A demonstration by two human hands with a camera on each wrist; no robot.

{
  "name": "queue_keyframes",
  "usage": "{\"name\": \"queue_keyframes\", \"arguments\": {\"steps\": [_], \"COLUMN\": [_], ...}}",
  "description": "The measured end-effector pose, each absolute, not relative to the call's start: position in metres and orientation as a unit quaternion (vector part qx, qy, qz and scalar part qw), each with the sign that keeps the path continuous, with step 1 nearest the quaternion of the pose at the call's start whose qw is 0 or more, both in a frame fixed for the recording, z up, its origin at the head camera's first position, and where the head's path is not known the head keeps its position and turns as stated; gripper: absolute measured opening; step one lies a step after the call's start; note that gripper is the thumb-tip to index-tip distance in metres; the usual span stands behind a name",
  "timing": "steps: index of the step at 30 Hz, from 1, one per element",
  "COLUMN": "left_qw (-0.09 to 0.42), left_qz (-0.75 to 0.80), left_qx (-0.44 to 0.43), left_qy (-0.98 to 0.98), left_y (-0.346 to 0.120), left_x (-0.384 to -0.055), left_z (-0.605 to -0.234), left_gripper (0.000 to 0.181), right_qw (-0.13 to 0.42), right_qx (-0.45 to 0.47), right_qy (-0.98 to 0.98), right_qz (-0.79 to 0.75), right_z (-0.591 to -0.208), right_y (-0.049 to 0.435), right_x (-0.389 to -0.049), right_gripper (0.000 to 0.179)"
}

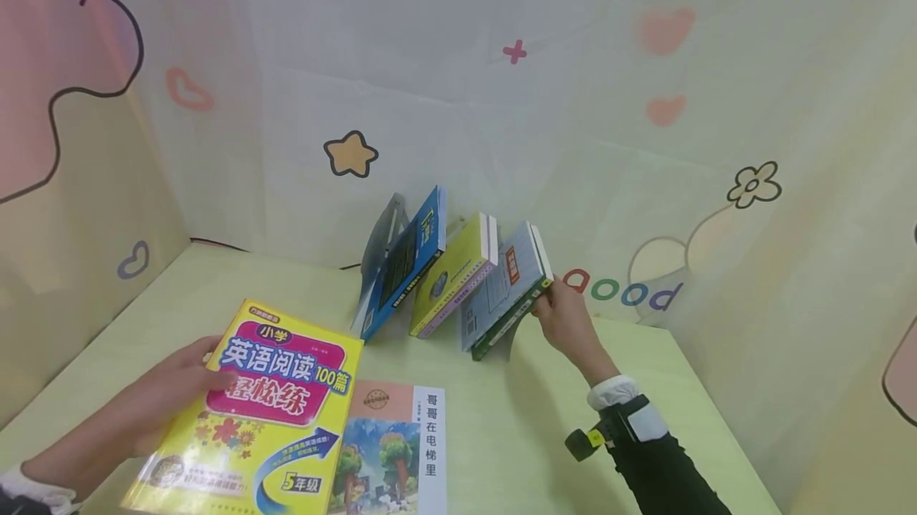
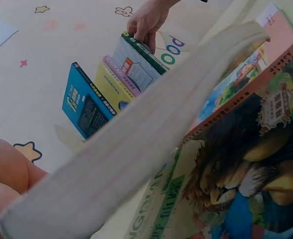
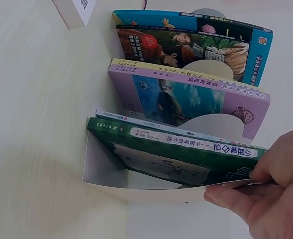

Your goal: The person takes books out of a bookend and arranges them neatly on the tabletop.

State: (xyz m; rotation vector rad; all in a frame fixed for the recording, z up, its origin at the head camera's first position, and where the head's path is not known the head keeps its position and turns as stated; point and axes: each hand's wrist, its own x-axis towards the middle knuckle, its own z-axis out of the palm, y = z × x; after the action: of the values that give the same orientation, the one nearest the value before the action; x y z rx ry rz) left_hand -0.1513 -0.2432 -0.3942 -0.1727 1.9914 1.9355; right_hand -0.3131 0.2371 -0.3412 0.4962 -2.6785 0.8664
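Note:
My left hand [image 1: 161, 396] grips a yellow English reading book [image 1: 239, 439] by its left edge, front cover up. In the left wrist view, the pale page edge of this book [image 2: 121, 149] cuts across the picture. At the rack, my right hand [image 1: 569, 324] pinches the upper corner of a green book [image 3: 186, 154], thumb on the book and fingers outside the white end panel [image 3: 104, 164]. Beside the green book lean a thin light-blue book [image 1: 501, 284], purple and yellow books [image 1: 454, 280] and blue books [image 1: 404, 264], all tilted in the divided rack.
A pink and white book [image 1: 430, 451] lies on the table, partly behind the yellow one. Under it, the left wrist view shows a book with a lion cover [image 2: 236, 184]. A printed curtain [image 1: 444, 101] hangs behind the table [image 1: 272, 276].

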Motion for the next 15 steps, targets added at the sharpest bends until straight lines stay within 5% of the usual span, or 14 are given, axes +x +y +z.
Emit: {"name": "queue_keyframes", "arguments": {"steps": [15], "left_qw": [0.18], "left_qz": [0.642], "left_qx": [-0.081], "left_qy": [0.741], "left_y": [-0.247], "left_x": [-0.15], "left_z": [-0.414], "left_gripper": [0.076], "right_qw": [0.147], "right_qx": [0.182], "right_qy": [-0.928], "right_qz": [0.29], "right_z": [-0.344], "right_y": [0.238], "right_x": [-0.315], "right_gripper": [0.034]}}
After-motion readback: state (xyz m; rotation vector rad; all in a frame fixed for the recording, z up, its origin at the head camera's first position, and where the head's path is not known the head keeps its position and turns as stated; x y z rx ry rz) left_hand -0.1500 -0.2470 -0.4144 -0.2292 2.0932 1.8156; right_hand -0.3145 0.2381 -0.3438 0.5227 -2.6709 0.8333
